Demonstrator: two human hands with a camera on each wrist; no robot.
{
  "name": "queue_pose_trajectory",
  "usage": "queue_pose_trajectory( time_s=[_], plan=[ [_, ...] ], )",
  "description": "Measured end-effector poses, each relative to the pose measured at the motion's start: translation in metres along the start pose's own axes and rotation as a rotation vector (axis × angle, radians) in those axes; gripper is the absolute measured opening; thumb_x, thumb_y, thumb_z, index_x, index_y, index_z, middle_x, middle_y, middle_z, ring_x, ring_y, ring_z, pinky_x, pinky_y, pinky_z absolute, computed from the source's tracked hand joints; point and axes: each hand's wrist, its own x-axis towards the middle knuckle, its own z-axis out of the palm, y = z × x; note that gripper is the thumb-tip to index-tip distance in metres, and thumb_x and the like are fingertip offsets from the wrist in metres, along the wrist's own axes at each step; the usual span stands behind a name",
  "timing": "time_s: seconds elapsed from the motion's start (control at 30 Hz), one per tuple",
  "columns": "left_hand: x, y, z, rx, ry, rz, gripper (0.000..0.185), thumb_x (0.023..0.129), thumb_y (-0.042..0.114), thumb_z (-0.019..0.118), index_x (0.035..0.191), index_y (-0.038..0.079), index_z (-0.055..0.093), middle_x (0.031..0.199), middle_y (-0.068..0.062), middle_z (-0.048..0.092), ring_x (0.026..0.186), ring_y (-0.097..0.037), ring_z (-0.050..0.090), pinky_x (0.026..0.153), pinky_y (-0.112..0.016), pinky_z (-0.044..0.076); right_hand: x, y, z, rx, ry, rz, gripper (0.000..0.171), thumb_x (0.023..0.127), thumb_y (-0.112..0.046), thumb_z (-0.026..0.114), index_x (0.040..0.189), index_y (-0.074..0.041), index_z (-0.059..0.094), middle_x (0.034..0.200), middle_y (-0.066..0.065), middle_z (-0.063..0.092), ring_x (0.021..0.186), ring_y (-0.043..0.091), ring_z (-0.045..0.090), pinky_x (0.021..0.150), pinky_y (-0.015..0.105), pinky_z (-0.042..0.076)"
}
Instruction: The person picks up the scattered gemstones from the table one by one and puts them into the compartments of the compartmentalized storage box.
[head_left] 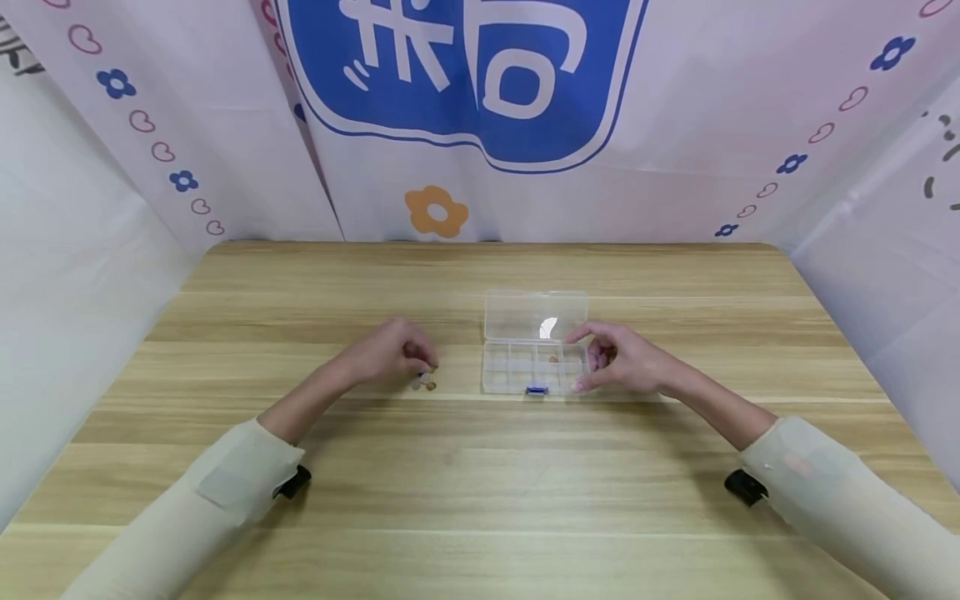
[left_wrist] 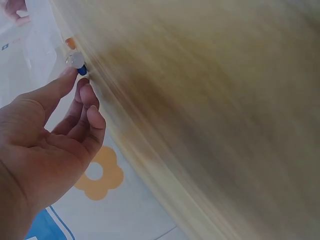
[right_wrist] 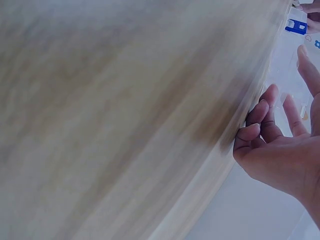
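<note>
A clear plastic compartment box (head_left: 525, 365) lies open on the wooden table (head_left: 465, 467), its lid (head_left: 534, 314) folded back and a blue latch (head_left: 536, 389) at its front edge. A small brownish piece (head_left: 553, 359) sits in one compartment. My right hand (head_left: 618, 360) grips the box's right end, thumb at the front corner and forefinger at the back; the blue latch (right_wrist: 296, 26) also shows in the right wrist view. My left hand (head_left: 393, 350) curls over a few small beads (head_left: 424, 382) left of the box. Its thumb and forefinger pinch at a blue bead (left_wrist: 81, 70) beside a clear bead (left_wrist: 75, 60).
A printed cloth backdrop (head_left: 480, 100) hangs behind the table, and white cloth walls close in on both sides. Bare wood stretches in front of both hands and behind the box.
</note>
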Motion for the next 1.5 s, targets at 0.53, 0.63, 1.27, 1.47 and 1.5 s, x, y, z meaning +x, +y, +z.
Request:
queue_pose_trajectory(
  time_s=[0.53,0.63,1.27,1.47,1.5],
  plan=[
    [-0.0008,-0.0010,0.0003,-0.021,-0.001,0.019,0.008,0.090,-0.008,0.074,0.088,-0.001,0.076,0.084,-0.007,0.073,0.077,-0.018,0.065,0.072,-0.029,0.055,-0.0001,0.0013,-0.0005,-0.009,0.000,0.003,0.060,0.079,-0.004,0.089,0.131,0.003,0.059,0.081,0.006,0.059,0.074,0.017,0.052,0.067,0.023,0.044],
    [-0.0005,-0.0013,-0.0004,-0.024,0.002,0.009,0.008,0.091,-0.008,0.074,0.088,-0.001,0.076,0.084,-0.006,0.073,0.077,-0.017,0.066,0.071,-0.030,0.055,-0.0001,0.0013,-0.0006,-0.011,0.000,0.004,0.061,0.079,-0.004,0.089,0.131,0.003,0.059,0.081,0.006,0.059,0.074,0.017,0.052,0.067,0.023,0.044],
    [0.0032,0.0030,-0.0014,-0.056,0.035,-0.035,0.004,0.094,-0.002,0.073,0.095,-0.002,0.076,0.088,-0.007,0.075,0.083,-0.019,0.069,0.077,-0.034,0.057,0.0008,0.0022,0.0003,0.000,0.006,-0.012,0.059,0.079,-0.002,0.089,0.130,0.004,0.060,0.080,0.006,0.060,0.072,0.016,0.052,0.066,0.023,0.044],
    [0.0056,0.0046,0.0001,-0.076,0.056,-0.035,0.003,0.094,-0.001,0.074,0.094,0.000,0.077,0.087,-0.006,0.075,0.081,-0.018,0.068,0.074,-0.032,0.056,0.0013,0.0034,0.0007,-0.001,0.007,-0.015,0.059,0.079,-0.002,0.089,0.129,0.004,0.060,0.079,0.005,0.060,0.072,0.015,0.052,0.066,0.023,0.044],
    [0.0061,0.0053,0.0003,-0.077,0.057,-0.035,0.003,0.094,0.000,0.074,0.093,0.000,0.077,0.087,-0.006,0.074,0.080,-0.018,0.068,0.074,-0.032,0.056,0.0015,0.0034,0.0007,0.001,0.006,-0.015,0.059,0.079,-0.002,0.089,0.129,0.004,0.060,0.079,0.006,0.060,0.072,0.016,0.052,0.066,0.023,0.044]
  ],
)
